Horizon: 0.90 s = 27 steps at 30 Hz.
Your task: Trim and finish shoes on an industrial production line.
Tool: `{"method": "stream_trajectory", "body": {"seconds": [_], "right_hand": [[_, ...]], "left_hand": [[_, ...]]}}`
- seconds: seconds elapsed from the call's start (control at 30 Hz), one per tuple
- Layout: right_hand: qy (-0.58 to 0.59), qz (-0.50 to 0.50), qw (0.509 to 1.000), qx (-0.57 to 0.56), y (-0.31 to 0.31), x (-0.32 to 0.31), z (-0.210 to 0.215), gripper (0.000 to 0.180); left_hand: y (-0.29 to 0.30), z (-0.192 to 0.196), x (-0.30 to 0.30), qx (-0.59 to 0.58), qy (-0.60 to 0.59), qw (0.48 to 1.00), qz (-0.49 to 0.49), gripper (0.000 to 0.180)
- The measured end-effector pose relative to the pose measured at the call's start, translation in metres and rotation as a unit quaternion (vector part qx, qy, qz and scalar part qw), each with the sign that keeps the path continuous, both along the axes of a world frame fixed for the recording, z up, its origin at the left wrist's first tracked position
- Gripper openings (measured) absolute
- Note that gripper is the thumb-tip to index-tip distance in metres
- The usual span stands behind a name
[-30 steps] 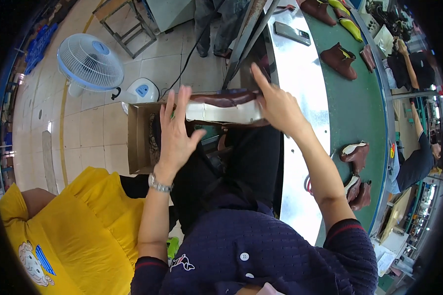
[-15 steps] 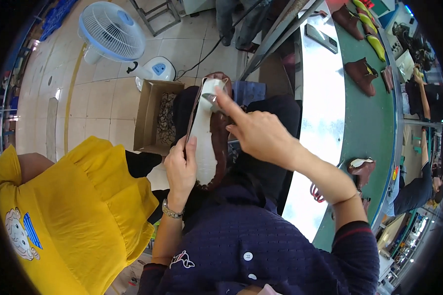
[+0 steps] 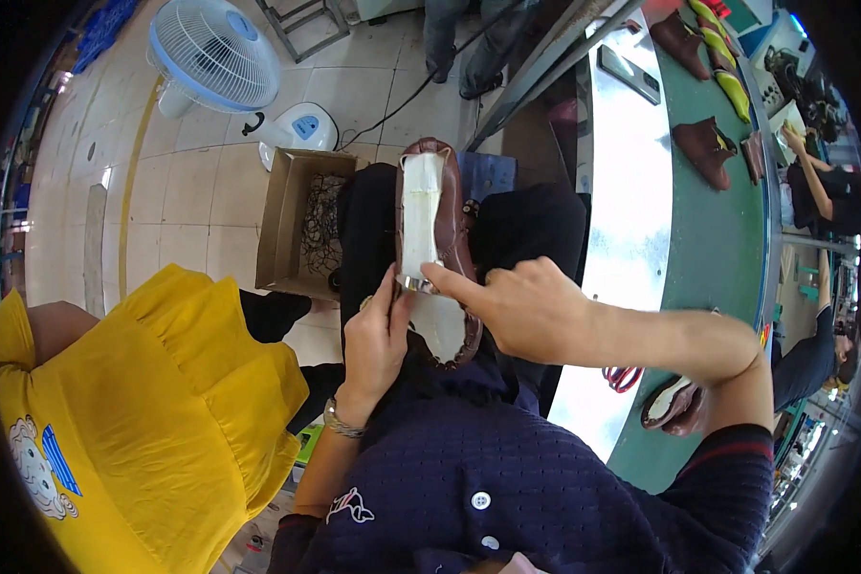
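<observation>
Left hand (image 3: 373,346) grips brown leather shoe (image 3: 452,225) | right hand (image 3: 538,311), hold unclear, at pale sole (image 3: 421,218) | likely sole work; next needs steadying

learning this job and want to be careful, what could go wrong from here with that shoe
The small shiny metal piece at the fingertip of the right hand could slip and mark the pale underside of the shoe. The fingers of the left hand are close to that piece, so they might get caught. The shoe is held up above the lap, so a loosened left grip could let it drop.
</observation>
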State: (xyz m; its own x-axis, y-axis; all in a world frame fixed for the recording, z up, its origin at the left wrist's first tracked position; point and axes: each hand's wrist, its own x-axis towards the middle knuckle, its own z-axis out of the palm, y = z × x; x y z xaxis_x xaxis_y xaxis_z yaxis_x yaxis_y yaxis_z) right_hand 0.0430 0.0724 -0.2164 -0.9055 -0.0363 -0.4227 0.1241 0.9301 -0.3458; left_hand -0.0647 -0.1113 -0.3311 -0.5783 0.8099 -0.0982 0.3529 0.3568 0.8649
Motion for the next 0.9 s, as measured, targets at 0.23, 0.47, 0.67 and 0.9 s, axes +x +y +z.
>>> {"method": "stream_trajectory", "body": {"seconds": [0.23,0.47,0.67,0.9], "right_hand": [[0.037,-0.074,0.996,-0.030,-0.007,0.020,-0.012,0.075],[0.030,0.065,0.997,-0.025,0.035,-0.024,0.022,0.054],[0.122,0.070,0.988,0.071,0.070,-0.071,-0.011,0.076],[0.191,0.089,0.976,0.053,0.063,-0.060,-0.015,0.079]], "left_hand": [[0.049,-0.014,-0.027,0.191,-0.729,0.656,0.042,0.067],[0.064,0.011,-0.027,0.162,-0.562,0.810,0.044,0.068],[0.055,-0.002,-0.031,0.108,-0.548,0.829,0.034,0.071],[0.051,-0.002,-0.036,0.127,-0.576,0.807,0.021,0.071]]}}
